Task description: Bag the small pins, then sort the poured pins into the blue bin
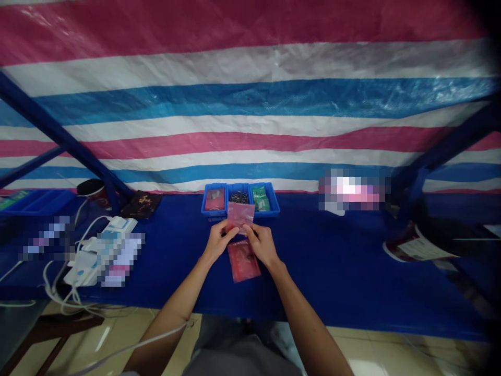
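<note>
A pinkish clear bag was pinched at its lower edge by the left hand and right hand, fingers nearly closed, just in front of a blue three-part tray. A red bag was laid on the blue counter below them. The counter was backed by a striped tarp and flanked by blue metal posts; a tiled floor was seen beneath. At the left, a white power strip was surrounded by cables.
</note>
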{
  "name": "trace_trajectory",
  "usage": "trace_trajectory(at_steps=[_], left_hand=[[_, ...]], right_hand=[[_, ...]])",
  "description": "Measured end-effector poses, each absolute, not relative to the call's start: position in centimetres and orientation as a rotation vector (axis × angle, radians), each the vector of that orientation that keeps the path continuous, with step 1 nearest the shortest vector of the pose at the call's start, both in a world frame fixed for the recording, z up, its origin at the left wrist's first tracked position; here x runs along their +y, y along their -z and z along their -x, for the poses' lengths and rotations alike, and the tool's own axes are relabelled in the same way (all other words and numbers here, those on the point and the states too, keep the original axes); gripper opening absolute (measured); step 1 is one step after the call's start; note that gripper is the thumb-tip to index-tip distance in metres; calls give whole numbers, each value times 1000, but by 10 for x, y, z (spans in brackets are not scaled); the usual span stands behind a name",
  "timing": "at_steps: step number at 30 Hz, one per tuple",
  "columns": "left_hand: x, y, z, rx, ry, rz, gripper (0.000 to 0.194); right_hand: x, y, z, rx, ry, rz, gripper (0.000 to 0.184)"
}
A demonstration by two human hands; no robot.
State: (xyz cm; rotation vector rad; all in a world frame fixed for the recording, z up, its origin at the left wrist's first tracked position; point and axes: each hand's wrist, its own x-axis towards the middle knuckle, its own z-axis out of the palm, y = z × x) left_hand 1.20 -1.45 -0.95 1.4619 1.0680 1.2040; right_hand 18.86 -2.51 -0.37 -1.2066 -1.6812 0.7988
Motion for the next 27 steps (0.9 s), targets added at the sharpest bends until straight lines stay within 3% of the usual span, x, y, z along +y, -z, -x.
trace_trajectory(at_steps=[17, 23, 27], left_hand=[[-12, 18, -8, 1227, -1265, -1579, 30], [-2, -5, 10, 1435, -1514, -1536, 30], [31, -33, 37, 1499, -1555, -1551, 56]], right_hand=[[-27, 1, -189, -1756, -697, 1233, 41], [-27, 1, -192, -1711, -643, 1274, 36], [-27, -1, -192, -1733, -666, 1268, 38]])
